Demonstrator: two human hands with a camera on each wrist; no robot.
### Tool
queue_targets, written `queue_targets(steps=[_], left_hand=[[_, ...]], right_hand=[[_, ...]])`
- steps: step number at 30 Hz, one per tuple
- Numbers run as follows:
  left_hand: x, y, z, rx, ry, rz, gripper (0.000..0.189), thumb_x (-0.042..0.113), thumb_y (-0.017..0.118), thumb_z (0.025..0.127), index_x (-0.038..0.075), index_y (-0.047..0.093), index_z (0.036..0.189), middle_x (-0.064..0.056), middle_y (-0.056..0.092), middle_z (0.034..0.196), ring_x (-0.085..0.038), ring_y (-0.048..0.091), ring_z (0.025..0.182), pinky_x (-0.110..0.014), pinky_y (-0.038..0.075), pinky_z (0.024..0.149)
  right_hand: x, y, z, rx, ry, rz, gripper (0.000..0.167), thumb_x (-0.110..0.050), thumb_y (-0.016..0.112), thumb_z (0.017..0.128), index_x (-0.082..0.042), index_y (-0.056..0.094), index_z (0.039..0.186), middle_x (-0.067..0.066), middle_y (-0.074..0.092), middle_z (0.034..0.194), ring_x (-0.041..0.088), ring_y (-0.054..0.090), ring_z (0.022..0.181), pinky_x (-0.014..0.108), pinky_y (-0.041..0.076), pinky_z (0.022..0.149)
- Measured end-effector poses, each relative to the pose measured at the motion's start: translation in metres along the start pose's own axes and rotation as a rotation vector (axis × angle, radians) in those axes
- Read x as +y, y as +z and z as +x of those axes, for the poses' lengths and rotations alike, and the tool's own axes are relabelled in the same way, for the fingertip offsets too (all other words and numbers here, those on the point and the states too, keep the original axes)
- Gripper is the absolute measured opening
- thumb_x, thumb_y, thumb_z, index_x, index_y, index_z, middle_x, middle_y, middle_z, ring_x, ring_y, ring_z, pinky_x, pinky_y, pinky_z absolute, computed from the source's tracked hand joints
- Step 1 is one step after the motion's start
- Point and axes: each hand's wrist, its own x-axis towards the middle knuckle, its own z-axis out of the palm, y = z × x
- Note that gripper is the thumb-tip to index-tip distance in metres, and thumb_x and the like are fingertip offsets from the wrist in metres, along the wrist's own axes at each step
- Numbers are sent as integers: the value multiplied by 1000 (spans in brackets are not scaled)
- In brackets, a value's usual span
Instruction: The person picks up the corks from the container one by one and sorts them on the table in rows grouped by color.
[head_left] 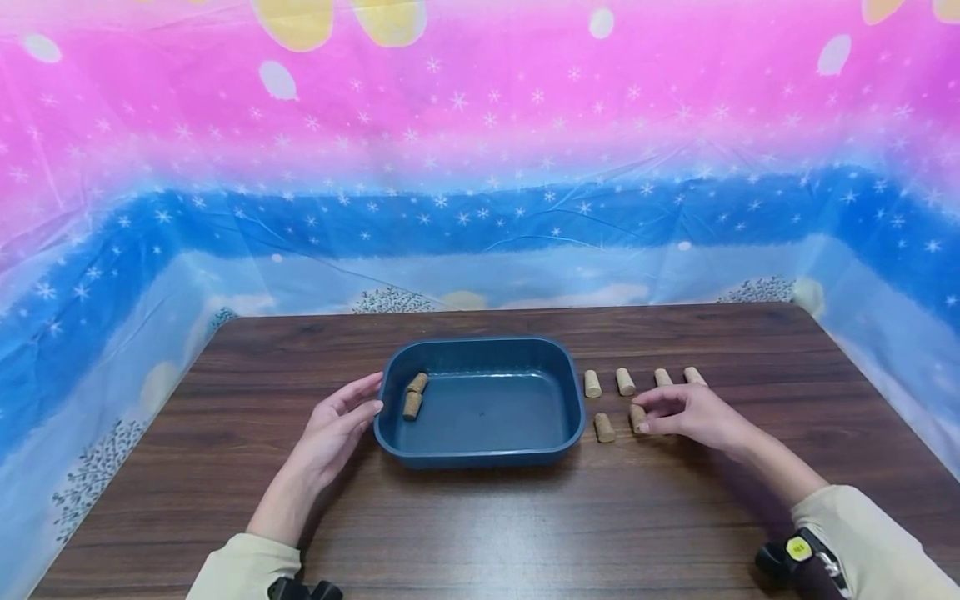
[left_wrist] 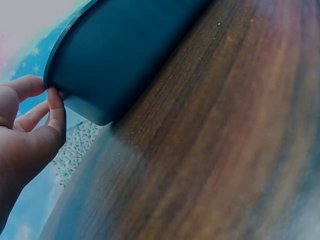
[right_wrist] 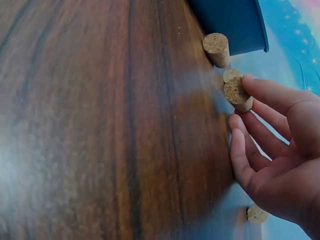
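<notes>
A dark blue rectangular plastic basin (head_left: 480, 457) stands on the table, with two cork stoppers (head_left: 412, 406) lying by its left inner wall. My left hand (head_left: 339, 425) holds the basin's left rim; in the left wrist view, thumb and fingertips (left_wrist: 54, 100) meet at the rim's edge. To the right of the basin, my right hand (head_left: 693, 417) pinches a tapered cork stopper (right_wrist: 237, 92) between thumb and fingers, low over the table. Another cork (head_left: 604, 427) stands between that hand and the basin.
Behind the right hand runs a back row of several upright corks (head_left: 626, 382), the farthest right partly hidden by the hand. The brown wood-grain table (head_left: 480, 525) ends at a patterned cloth backdrop (head_left: 480, 225) on the far side and at the sides.
</notes>
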Motion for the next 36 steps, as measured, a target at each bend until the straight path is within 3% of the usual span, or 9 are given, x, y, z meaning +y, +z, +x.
queue_targets(steps=[13, 22, 36], left_hand=[[2, 0, -1, -3, -4, -6, 54, 7, 56, 98, -3, 35, 146, -18, 37, 144, -18, 46, 121, -21, 42, 98], [0, -1, -1, -3, -12, 4, 54, 9, 57, 97, -2, 36, 146, -16, 38, 144, -17, 48, 120, -21, 43, 97], [-1, -1, 0, -3, -9, -5, 54, 8, 57, 97, -2, 36, 146, -16, 39, 143, -18, 50, 119, -22, 43, 96]], right_hand=[[5, 2, 1, 7, 12, 3, 41, -16, 78, 81, 4, 66, 115, 7, 67, 93, 17, 61, 87, 26, 50, 69], [5, 3, 1, -23, -22, 21, 44, -13, 78, 81, 5, 63, 118, 8, 66, 97, 15, 60, 90, 25, 50, 70], [6, 3, 1, -26, -17, 21, 49, -12, 78, 80, 6, 61, 122, 11, 66, 105, 24, 58, 99, 25, 50, 73]])
